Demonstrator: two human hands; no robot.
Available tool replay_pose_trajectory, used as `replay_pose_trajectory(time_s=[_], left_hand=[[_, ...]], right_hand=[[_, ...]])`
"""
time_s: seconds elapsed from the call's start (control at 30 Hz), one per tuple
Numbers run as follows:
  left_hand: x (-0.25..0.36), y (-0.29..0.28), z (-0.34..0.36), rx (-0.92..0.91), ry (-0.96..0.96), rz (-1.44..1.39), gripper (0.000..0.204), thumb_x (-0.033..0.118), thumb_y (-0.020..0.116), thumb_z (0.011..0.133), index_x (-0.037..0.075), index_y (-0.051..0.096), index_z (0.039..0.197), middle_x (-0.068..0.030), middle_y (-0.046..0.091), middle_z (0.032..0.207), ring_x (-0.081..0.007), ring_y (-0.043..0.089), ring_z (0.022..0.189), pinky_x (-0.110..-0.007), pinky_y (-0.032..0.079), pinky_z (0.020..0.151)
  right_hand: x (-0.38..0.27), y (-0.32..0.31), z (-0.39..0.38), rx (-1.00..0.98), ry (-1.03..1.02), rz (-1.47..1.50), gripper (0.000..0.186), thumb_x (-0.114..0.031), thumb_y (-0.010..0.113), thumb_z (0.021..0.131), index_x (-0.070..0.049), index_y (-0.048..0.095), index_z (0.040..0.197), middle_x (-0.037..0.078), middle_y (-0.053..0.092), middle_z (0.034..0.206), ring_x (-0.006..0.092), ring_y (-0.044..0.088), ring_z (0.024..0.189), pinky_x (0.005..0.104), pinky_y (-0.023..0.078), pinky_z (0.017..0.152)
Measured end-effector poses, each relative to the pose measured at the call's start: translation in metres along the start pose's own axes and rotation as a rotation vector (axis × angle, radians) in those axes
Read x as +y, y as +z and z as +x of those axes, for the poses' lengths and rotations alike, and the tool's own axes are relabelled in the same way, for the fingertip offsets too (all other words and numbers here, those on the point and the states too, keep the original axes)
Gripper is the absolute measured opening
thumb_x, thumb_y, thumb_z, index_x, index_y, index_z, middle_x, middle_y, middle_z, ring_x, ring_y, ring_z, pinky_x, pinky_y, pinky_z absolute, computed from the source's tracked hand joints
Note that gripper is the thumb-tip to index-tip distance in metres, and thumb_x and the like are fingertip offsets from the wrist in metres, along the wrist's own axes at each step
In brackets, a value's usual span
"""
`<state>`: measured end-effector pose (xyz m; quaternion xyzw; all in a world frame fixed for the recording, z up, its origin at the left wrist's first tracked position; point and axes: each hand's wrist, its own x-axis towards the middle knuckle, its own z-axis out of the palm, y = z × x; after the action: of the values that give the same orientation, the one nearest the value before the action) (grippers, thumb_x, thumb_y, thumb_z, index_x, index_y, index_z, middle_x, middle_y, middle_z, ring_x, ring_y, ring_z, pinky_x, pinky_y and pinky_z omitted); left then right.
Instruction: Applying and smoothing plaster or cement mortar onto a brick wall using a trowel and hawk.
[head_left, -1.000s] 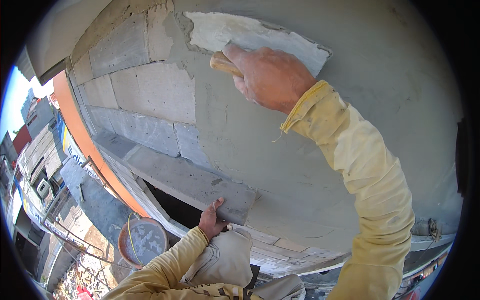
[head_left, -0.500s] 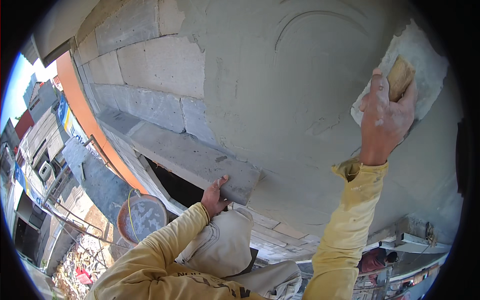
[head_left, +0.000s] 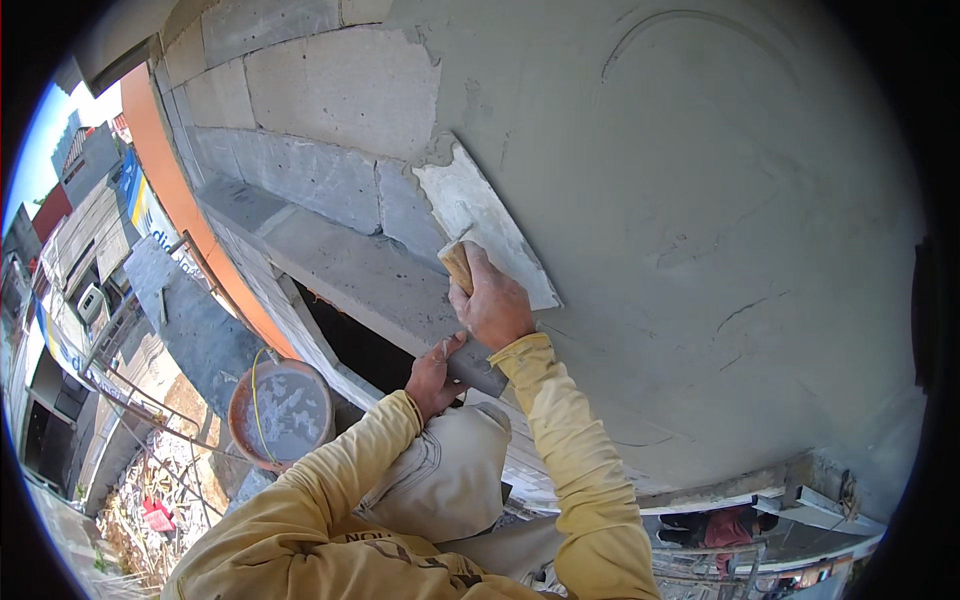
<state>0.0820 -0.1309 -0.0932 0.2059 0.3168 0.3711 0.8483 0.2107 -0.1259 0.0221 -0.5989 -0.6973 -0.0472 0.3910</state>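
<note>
My right hand [head_left: 497, 308] is wrapped round the wooden handle [head_left: 456, 266] of a plastering trowel. The trowel's flat rectangular blade [head_left: 490, 222], smeared pale, lies tilted against the wall where wet grey plaster [head_left: 640, 210] meets bare blocks [head_left: 335, 90]. A ridge of wet plaster gathers along the blade's upper left edge. Below the trowel, my left hand [head_left: 432, 378] grips the edge of a grey concrete ledge [head_left: 350, 270], thumb on top; its other fingers are partly hidden. The two hands are close together.
A round bucket [head_left: 280, 415] with grey mix and a yellow handle stands at lower left, beside a dark plank [head_left: 190, 320]. A dark opening [head_left: 350, 350] lies under the ledge. Scaffold bars [head_left: 150, 400] run at left. Another person [head_left: 728, 528] is below at lower right.
My right hand has swept the trowel from the upper right of the wall down and left to the plaster's edge. My left hand stays at the ledge. The view has shifted slightly.
</note>
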Motion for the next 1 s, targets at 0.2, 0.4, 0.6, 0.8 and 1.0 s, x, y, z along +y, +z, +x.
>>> replay_pose_trajectory(time_s=[0.2, 0.4, 0.6, 0.8, 1.0], left_hand=[[0.003, -0.016, -0.001, 0.017, 0.018, 0.007, 0.058, 0.03, 0.073, 0.089, 0.009, 0.046, 0.136, -0.0106, 0.053, 0.134, -0.0297, 0.05, 0.125, -0.055, 0.041, 0.105], [0.004, -0.004, 0.0, 0.036, 0.034, 0.008, 0.061, 0.033, 0.075, 0.087, 0.008, 0.047, 0.135, -0.01, 0.052, 0.133, -0.0296, 0.051, 0.123, -0.053, 0.042, 0.103], [-0.003, -0.013, 0.012, 0.046, 0.047, 0.022, 0.053, 0.033, 0.074, 0.087, 0.008, 0.053, 0.129, -0.0105, 0.058, 0.125, -0.0285, 0.055, 0.117, -0.05, 0.043, 0.101], [-0.005, -0.015, 0.012, 0.009, 0.006, 0.004, 0.06, 0.034, 0.08, 0.081, 0.007, 0.056, 0.129, -0.0088, 0.056, 0.13, -0.0283, 0.052, 0.121, -0.054, 0.036, 0.107], [-0.002, -0.015, 0.006, 0.01, 0.03, -0.019, 0.059, 0.033, 0.079, 0.081, 0.006, 0.055, 0.129, -0.0101, 0.056, 0.129, -0.0292, 0.052, 0.12, -0.054, 0.036, 0.106]], right_hand=[[0.012, -0.088, -0.042, 0.239, 0.027, -0.037, 0.056, -0.014, 0.068, 0.085, -0.007, 0.046, 0.135, 0.022, 0.069, 0.099, 0.0397, 0.069, 0.08, 0.0456, 0.057, 0.068], [0.006, -0.163, -0.067, 0.401, 0.041, -0.067, 0.058, -0.009, 0.071, 0.081, -0.009, 0.049, 0.135, 0.019, 0.07, 0.101, 0.0347, 0.07, 0.08, 0.0417, 0.057, 0.073], [0.012, -0.098, -0.059, -0.316, -0.178, -0.302, 0.056, -0.016, 0.071, 0.082, -0.011, 0.051, 0.134, 0.014, 0.071, 0.103, 0.0353, 0.07, 0.082, 0.0444, 0.057, 0.071], [0.027, -0.038, -0.05, -0.45, -0.158, -0.473, 0.056, -0.021, 0.066, 0.083, -0.013, 0.048, 0.136, 0.014, 0.068, 0.088, 0.0358, 0.068, 0.067, 0.0482, 0.054, 0.059], [-0.028, -0.064, 0.017, -0.205, -0.23, -0.516, 0.043, -0.016, 0.057, 0.091, -0.008, 0.046, 0.131, 0.019, 0.067, 0.085, 0.0352, 0.07, 0.066, 0.045, 0.057, 0.057]])
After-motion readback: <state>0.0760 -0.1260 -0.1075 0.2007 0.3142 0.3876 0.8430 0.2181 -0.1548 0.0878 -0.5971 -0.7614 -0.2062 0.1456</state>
